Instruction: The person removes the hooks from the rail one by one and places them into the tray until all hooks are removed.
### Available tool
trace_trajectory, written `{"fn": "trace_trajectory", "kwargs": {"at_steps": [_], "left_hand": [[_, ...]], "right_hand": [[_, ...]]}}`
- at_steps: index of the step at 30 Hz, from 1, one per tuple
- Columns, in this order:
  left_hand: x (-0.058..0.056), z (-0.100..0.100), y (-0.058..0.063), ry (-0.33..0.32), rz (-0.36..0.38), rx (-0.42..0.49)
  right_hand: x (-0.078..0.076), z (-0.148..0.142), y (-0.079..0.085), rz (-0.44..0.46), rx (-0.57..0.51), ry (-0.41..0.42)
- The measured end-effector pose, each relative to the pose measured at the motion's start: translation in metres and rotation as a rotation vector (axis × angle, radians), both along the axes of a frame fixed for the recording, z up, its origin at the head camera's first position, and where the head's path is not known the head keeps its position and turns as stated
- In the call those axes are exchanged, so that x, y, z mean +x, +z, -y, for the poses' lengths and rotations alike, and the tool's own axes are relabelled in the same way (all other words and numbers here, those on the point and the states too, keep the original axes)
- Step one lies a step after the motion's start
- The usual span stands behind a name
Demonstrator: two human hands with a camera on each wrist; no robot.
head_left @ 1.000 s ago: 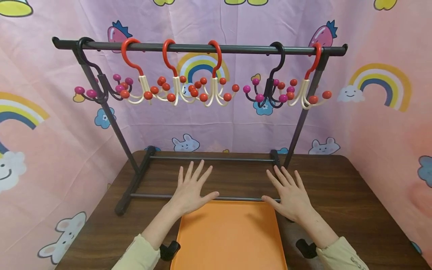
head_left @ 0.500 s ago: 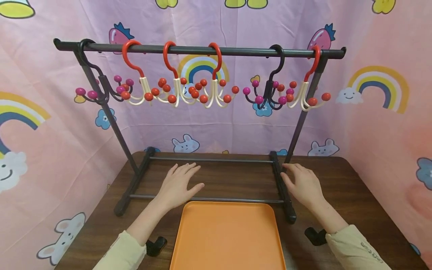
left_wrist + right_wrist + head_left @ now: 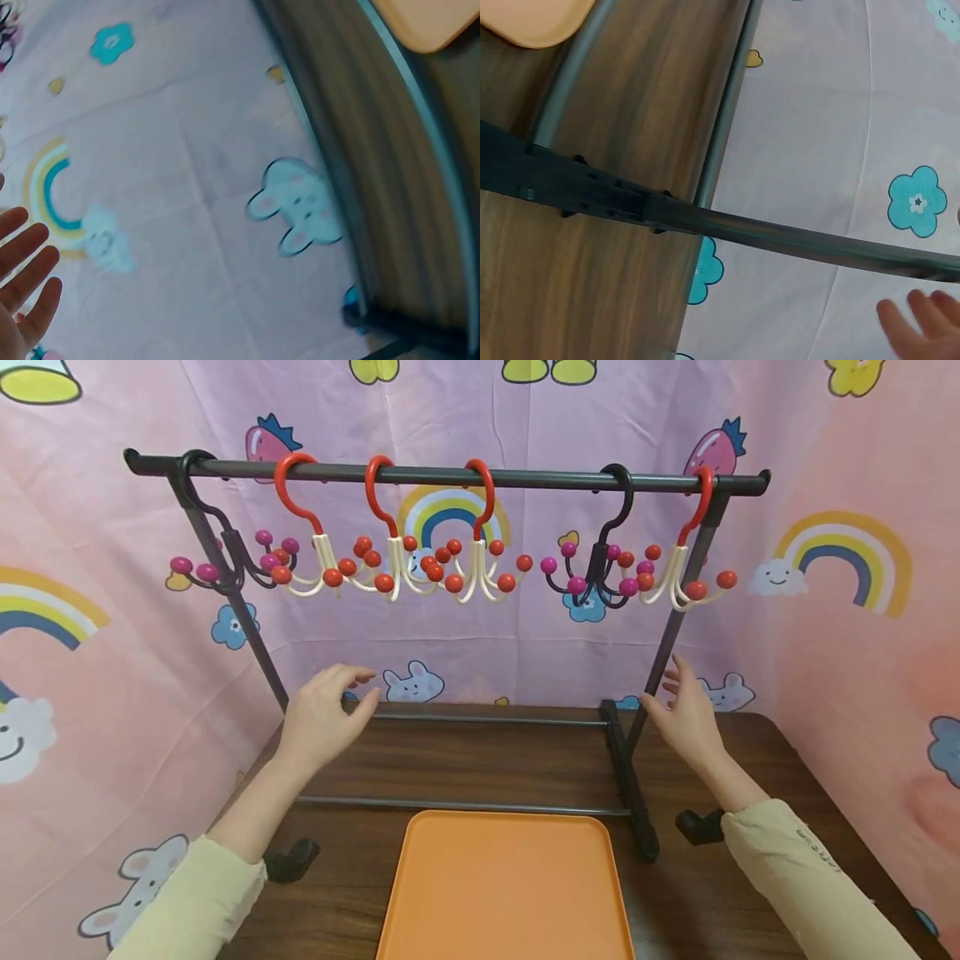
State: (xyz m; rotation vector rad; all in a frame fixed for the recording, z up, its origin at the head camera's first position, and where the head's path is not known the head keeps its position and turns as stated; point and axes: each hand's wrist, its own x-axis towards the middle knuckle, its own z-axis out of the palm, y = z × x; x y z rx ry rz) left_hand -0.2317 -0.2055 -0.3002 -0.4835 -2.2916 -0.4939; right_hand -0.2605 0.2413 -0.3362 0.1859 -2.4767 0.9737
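My left hand (image 3: 318, 718) is held in the air in front of the left side of a dark metal rack (image 3: 540, 479), fingers relaxed and holding nothing. Beside the rack's right upright, my right hand (image 3: 690, 714) is raised with loosely bent fingers; in the right wrist view its fingertips (image 3: 922, 319) show near that post. From the top bar hang several multi-prong hooks: cream ones with red tops and red balls, such as the middle hook (image 3: 477, 547), plus a black hook (image 3: 232, 556) at left and another black hook (image 3: 597, 560) at right, both with magenta balls.
An orange tray (image 3: 510, 885) lies on the brown wooden table (image 3: 480, 760), just in front of the rack's lower front bar (image 3: 465, 807). A patterned cloth (image 3: 510, 660) stands behind and to both sides. Black wrist mounts show beneath both forearms.
Both hands have lifted from over the tray and the rack's base. The left moved up and left, the right outward and then up beside the right upright. The hooks hang as before.
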Motion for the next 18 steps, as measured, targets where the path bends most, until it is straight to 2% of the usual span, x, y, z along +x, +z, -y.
{"fn": "trace_trajectory", "kwargs": {"at_steps": [5,12,15,18], "left_hand": [[-0.002,0.013,0.028,0.022,-0.016,0.082],[-0.001,0.023,0.064,0.037,-0.076,0.202],[0.002,0.027,0.079,0.073,-0.101,0.248],[0.004,0.032,0.096,0.148,-0.13,0.307]], "right_hand": [[-0.011,0.003,0.008,-0.081,-0.103,0.023],[-0.019,0.005,0.006,-0.138,-0.18,-0.092],[-0.022,0.007,0.003,-0.153,-0.195,-0.108],[-0.024,0.009,0.003,-0.179,-0.162,-0.104]]}}
